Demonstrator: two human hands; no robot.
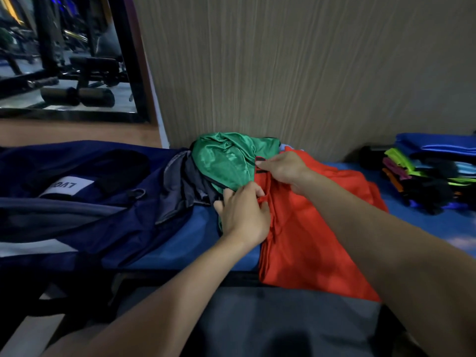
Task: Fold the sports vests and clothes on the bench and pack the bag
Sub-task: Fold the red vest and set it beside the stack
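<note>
Pinching the edge of a red sports vest (pixel 309 228), my left hand (pixel 244 215) has its fingers curled around a thin strap or hem near the garment's top. My right hand (pixel 282 167) is farther back, its thumb and fingers grasping the same vest near a dark mark at its upper edge. Both grips are closed on fabric; neither is relaxed.

The red vest lies spread across the blue surface (pixel 185 240), its lower part draping over the front edge toward me. It looks thin, soft and slightly shiny, so I judge it light and floppy, likely to slide and crease. Holding it at the straps or shoulder seams should let it hang flat for folding.

Just behind my hands sits a crumpled green vest (pixel 224 161), touching the red one, with grey cloth (pixel 185 184) bunched beside it. To the left a navy bag (pixel 77 202) lies open on the surface, a white label showing. Well apart, at far right, a stack of folded clothes (pixel 427 173) in blue, black and neon colours rests against the wood-grain wall (pixel 283 68).
</note>
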